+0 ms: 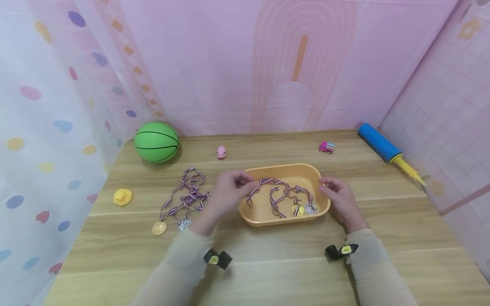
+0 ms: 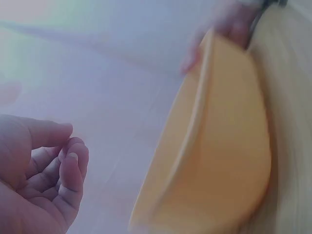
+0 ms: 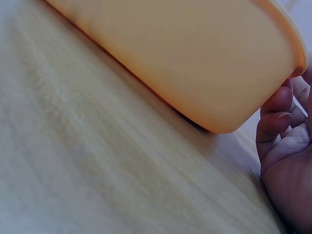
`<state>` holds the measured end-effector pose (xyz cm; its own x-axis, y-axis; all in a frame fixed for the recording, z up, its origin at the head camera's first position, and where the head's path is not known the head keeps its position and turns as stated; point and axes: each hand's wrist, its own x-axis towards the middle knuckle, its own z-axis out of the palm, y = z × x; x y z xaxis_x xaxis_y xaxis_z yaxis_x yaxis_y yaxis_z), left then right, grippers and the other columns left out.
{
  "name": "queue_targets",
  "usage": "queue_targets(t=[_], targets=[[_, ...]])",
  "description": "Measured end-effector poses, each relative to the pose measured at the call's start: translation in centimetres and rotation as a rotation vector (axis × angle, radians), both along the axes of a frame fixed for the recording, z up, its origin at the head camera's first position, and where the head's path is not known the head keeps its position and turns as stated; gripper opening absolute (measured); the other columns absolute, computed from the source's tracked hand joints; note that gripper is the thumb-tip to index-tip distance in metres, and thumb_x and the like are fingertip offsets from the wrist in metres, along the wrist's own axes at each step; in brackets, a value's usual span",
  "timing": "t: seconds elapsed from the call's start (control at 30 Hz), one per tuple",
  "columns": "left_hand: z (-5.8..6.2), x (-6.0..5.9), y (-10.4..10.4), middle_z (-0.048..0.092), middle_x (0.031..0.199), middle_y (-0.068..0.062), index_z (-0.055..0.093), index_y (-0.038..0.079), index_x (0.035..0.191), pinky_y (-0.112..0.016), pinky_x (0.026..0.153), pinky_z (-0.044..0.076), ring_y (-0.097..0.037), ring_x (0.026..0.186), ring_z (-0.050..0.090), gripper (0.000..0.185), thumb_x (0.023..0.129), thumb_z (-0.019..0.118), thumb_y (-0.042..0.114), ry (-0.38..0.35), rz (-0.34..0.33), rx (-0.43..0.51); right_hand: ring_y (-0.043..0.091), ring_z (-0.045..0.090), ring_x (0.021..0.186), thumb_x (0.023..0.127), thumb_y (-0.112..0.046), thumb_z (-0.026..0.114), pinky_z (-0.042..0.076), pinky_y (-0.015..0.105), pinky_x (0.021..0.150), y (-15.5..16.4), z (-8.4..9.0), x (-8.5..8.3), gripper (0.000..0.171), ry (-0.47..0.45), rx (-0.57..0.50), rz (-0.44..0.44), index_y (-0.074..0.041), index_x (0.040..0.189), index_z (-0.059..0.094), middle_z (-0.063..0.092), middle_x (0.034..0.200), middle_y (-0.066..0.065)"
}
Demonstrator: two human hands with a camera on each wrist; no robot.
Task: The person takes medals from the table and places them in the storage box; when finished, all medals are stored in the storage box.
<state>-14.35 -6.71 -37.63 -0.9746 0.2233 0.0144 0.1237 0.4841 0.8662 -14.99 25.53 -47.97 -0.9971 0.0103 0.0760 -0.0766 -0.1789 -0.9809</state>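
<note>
A shallow orange plastic basin (image 1: 264, 222) stands on the table. Inside it lie a gold medal (image 1: 297, 210) and a silver medal (image 1: 311, 208), their striped ribbons (image 1: 273, 181) loosely spread. My right hand (image 1: 340, 199) grips the basin's right rim between thumb and fingers. At the left rim is my left hand (image 1: 233, 191); in the left wrist view its fingers curl loosely near the thumb, apart from the basin, with nothing visible in them. Left of that hand, another gold medal (image 1: 159, 228) and silver medal (image 1: 184, 225) lie with tangled ribbons (image 1: 193, 195), partly behind the left forearm.
A green ball (image 1: 157, 142) sits at the back left, with a yellow rubber duck (image 1: 123, 196) nearer. Along the back are a pink pig toy (image 1: 221, 152) and a pink toy truck (image 1: 327, 147). A blue and yellow hand pump (image 1: 383, 144) lies at the right edge.
</note>
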Motion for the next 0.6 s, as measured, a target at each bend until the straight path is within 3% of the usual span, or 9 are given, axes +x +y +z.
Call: queue_targets(t=[0.13, 0.27, 0.43, 0.6], targets=[[-0.6, 0.9, -4.9, 0.067, 0.078, -0.002, 0.07, 0.012, 0.094, -0.031, 0.059, 0.053, -0.018, 0.068, 0.063, 0.011, 0.087, 0.072, 0.02, 0.046, 0.138, -0.027, 0.01, 0.051, 0.083, 0.089, 0.002, 0.064, 0.049, 0.017, 0.071, 0.1, 0.1, 0.0, 0.018, -0.008, 0.011, -0.002, -0.015, 0.095, 0.069, 0.059, 0.091, -0.003], [-2.1, 1.4, -9.1, 0.066, 0.079, -0.004, 0.07, 0.009, 0.095, -0.026, 0.059, 0.051, -0.018, 0.069, 0.06, 0.013, 0.087, 0.072, 0.019, 0.071, 0.231, -0.071, 0.012, 0.05, 0.086, 0.089, -0.002, 0.066, 0.048, 0.017, 0.073, 0.2, 0.2, 0.1, 0.014, -0.026, 0.031, -0.006, -0.014, 0.096, 0.069, 0.059, 0.094, -0.003], [-4.2, 2.0, -12.0, 0.066, 0.079, -0.007, 0.068, 0.006, 0.094, -0.025, 0.056, 0.049, -0.019, 0.069, 0.058, 0.013, 0.087, 0.071, 0.017, 0.017, 0.258, -0.069, 0.012, 0.05, 0.087, 0.089, -0.001, 0.065, 0.048, 0.017, 0.073, 0.2, 0.3, 0.2, 0.013, -0.028, 0.039, -0.011, -0.011, 0.097, 0.068, 0.059, 0.095, -0.003], [-5.8, 2.4, -12.1, 0.064, 0.077, -0.003, 0.069, 0.009, 0.088, -0.027, 0.058, 0.049, -0.016, 0.066, 0.057, 0.009, 0.086, 0.072, 0.017, 0.022, 0.23, -0.159, 0.012, 0.05, 0.086, 0.089, 0.0, 0.065, 0.048, 0.018, 0.072, 0.1, 0.2, 0.3, 0.015, -0.028, 0.045, -0.015, -0.013, 0.095, 0.069, 0.059, 0.093, -0.003]])
